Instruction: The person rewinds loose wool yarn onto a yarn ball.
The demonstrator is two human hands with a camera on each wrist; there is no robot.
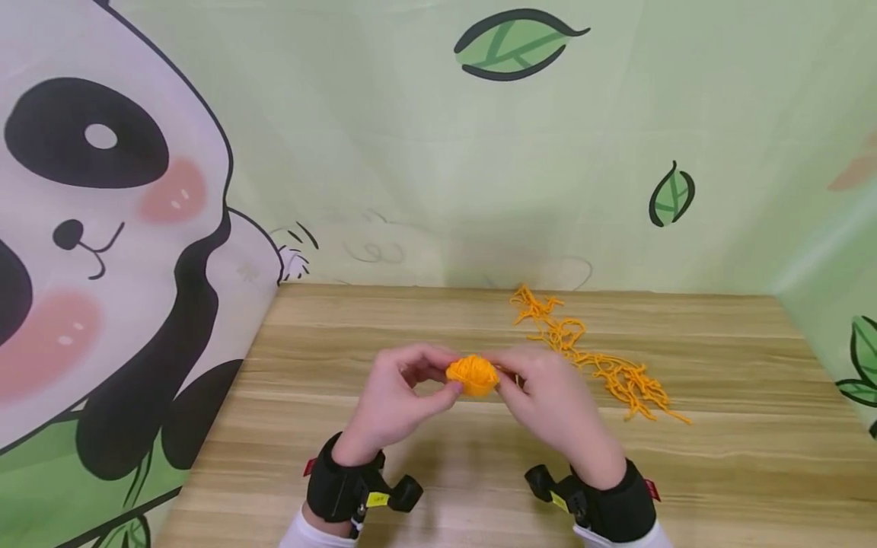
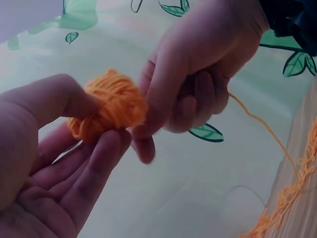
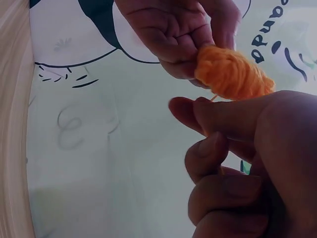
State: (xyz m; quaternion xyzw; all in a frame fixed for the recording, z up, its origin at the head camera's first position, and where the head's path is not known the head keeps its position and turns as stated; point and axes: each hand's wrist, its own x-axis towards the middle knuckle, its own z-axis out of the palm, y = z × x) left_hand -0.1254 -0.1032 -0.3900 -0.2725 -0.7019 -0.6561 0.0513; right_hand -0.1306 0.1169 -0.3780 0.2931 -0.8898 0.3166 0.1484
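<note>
Centrally, the yarn ball (image 1: 473, 376) sits over the table (image 1: 329, 327), apart from its back edge, with bare wood stretching leftward and loose yarn (image 1: 637, 380) trailing rightward. The left hand (image 1: 404, 392) pinches the ball; the right hand (image 1: 555, 399) grips its strand (image 2: 263, 122). Seen from the head, the ball's long axis runs roughly left to right.

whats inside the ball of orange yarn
The yarn ball, pinched in the left hand, shows only its wound outside. Its core is covered, so whether anything else is inside cannot be seen.
</note>
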